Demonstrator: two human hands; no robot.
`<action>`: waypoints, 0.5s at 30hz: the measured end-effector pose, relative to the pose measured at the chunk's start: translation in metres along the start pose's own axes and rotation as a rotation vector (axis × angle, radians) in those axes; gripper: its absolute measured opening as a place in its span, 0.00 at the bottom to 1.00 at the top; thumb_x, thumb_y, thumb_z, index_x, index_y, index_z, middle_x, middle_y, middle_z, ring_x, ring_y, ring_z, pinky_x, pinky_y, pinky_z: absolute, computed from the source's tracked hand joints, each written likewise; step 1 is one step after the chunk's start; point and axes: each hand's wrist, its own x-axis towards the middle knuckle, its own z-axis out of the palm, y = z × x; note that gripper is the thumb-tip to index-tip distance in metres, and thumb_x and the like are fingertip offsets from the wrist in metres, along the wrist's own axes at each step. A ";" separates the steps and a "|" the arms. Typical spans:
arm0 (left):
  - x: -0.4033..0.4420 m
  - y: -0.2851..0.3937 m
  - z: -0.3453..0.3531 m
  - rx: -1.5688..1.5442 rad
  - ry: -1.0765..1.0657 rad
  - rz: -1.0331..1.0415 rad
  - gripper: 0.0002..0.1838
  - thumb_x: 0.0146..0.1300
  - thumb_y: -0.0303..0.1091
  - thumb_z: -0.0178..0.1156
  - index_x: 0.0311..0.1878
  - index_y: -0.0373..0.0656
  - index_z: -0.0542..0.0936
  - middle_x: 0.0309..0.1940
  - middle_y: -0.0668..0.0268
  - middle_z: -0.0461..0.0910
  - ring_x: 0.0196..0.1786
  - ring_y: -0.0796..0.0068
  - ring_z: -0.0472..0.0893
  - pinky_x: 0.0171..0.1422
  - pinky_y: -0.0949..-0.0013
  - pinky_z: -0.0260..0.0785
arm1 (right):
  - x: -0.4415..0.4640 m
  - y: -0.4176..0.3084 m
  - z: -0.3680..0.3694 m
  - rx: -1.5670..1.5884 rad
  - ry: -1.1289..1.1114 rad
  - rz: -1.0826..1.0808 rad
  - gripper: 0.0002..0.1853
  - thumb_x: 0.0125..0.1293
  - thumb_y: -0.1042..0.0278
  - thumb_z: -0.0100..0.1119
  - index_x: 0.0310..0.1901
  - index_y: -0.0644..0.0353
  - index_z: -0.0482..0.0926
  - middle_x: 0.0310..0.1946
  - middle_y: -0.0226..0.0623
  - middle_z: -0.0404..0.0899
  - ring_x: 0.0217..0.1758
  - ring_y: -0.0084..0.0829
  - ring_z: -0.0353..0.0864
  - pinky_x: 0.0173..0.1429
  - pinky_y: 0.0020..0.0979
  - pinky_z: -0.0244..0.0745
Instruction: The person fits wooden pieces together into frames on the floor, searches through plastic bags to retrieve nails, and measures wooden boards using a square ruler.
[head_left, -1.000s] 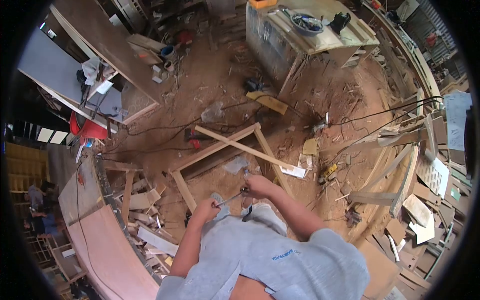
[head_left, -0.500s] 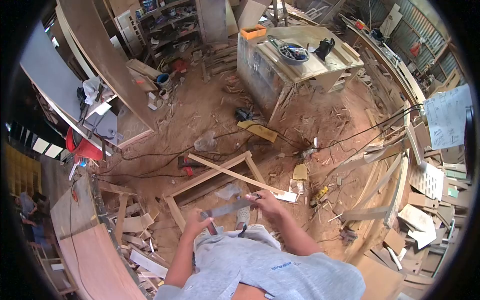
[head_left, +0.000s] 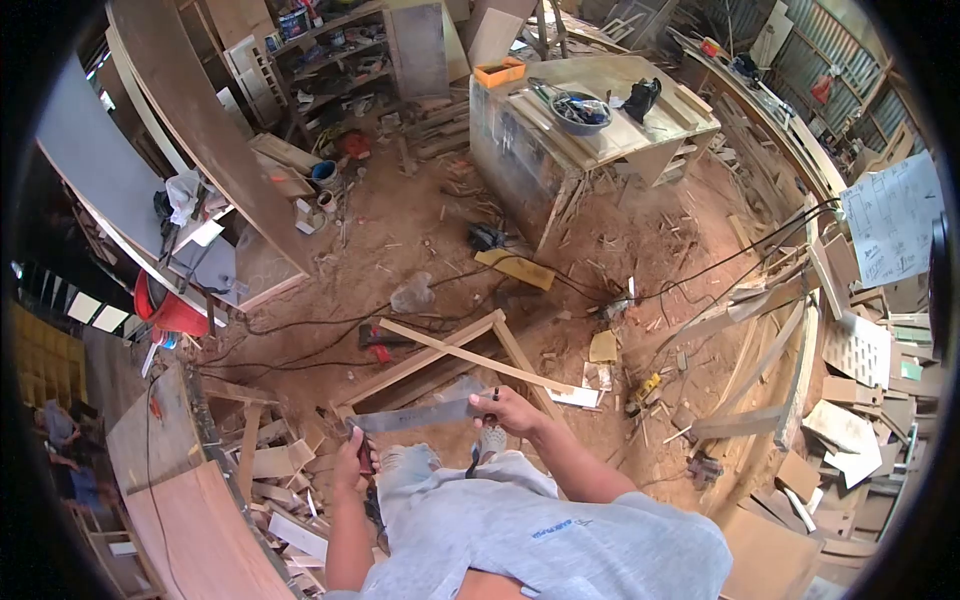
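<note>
A handsaw with a grey metal blade (head_left: 420, 415) stretches between my two hands, in front of my lap. My left hand (head_left: 350, 465) is wrapped round its dark and red handle (head_left: 367, 456). At the blade's other end my right hand (head_left: 515, 412) is closed, fingers pinching the tip. A small dark, thin item (head_left: 495, 394) shows at those right fingers; its kind is unclear. Beyond the saw, a wooden frame (head_left: 430, 357) lies on the floor with a loose wooden strip (head_left: 480, 358) crossing it.
Dark cables (head_left: 330, 322) run over the dirt floor, among scraps. A yellow power tool (head_left: 648, 387) lies to the right. Ahead stands a wooden cabinet (head_left: 520, 160) bearing a bowl of tools (head_left: 580, 112). Plywood sheets (head_left: 210, 530) are at the left, offcuts (head_left: 840, 440) at the right.
My left hand has moved left, carrying the saw's handle away from my lap. The right hand has shifted slightly left, and the blade shows broader and more level.
</note>
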 end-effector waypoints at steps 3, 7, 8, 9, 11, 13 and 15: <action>-0.001 0.000 -0.022 -0.045 -0.079 0.044 0.29 0.74 0.65 0.62 0.43 0.42 0.80 0.23 0.62 0.81 0.21 0.67 0.80 0.27 0.62 0.76 | 0.014 0.004 0.004 0.012 -0.018 0.031 0.20 0.78 0.45 0.65 0.42 0.56 0.85 0.31 0.27 0.85 0.32 0.18 0.81 0.37 0.24 0.70; -0.001 0.012 -0.023 -0.188 -0.067 -0.019 0.29 0.75 0.66 0.59 0.49 0.45 0.81 0.23 0.62 0.81 0.20 0.67 0.79 0.27 0.60 0.74 | 0.033 0.000 0.026 -0.168 0.208 0.075 0.25 0.76 0.42 0.65 0.48 0.61 0.86 0.35 0.33 0.88 0.37 0.24 0.85 0.43 0.29 0.77; 0.007 0.012 -0.028 -0.207 -0.078 -0.037 0.29 0.76 0.66 0.58 0.50 0.46 0.81 0.22 0.62 0.81 0.19 0.66 0.78 0.27 0.60 0.74 | 0.041 0.003 0.030 -0.316 0.285 0.075 0.27 0.75 0.40 0.66 0.50 0.63 0.86 0.38 0.36 0.89 0.39 0.28 0.87 0.45 0.31 0.79; 0.015 0.014 -0.033 -0.220 -0.094 -0.058 0.29 0.76 0.67 0.57 0.50 0.46 0.81 0.22 0.62 0.80 0.19 0.66 0.78 0.27 0.60 0.73 | 0.047 0.006 0.034 -0.462 0.369 0.077 0.29 0.73 0.39 0.67 0.52 0.64 0.86 0.40 0.39 0.90 0.42 0.33 0.89 0.48 0.34 0.82; 0.031 0.022 -0.040 -0.168 -0.204 -0.013 0.30 0.77 0.68 0.54 0.48 0.46 0.80 0.20 0.64 0.78 0.19 0.67 0.77 0.26 0.62 0.71 | 0.058 0.017 0.048 -0.726 0.563 0.072 0.33 0.69 0.37 0.69 0.54 0.65 0.85 0.45 0.46 0.90 0.49 0.42 0.90 0.55 0.41 0.82; 0.049 0.033 -0.052 -0.109 -0.250 -0.001 0.31 0.76 0.70 0.54 0.50 0.46 0.80 0.20 0.66 0.77 0.18 0.69 0.76 0.25 0.65 0.69 | 0.069 0.030 0.062 -0.853 0.717 0.109 0.36 0.65 0.36 0.71 0.58 0.65 0.85 0.52 0.53 0.89 0.59 0.54 0.87 0.65 0.49 0.81; 0.059 0.051 -0.061 -0.077 -0.273 -0.017 0.30 0.77 0.67 0.54 0.49 0.46 0.80 0.19 0.67 0.76 0.18 0.70 0.75 0.24 0.67 0.68 | 0.081 0.038 0.078 -0.940 0.747 0.164 0.36 0.66 0.38 0.70 0.61 0.64 0.83 0.52 0.53 0.89 0.60 0.53 0.87 0.66 0.48 0.80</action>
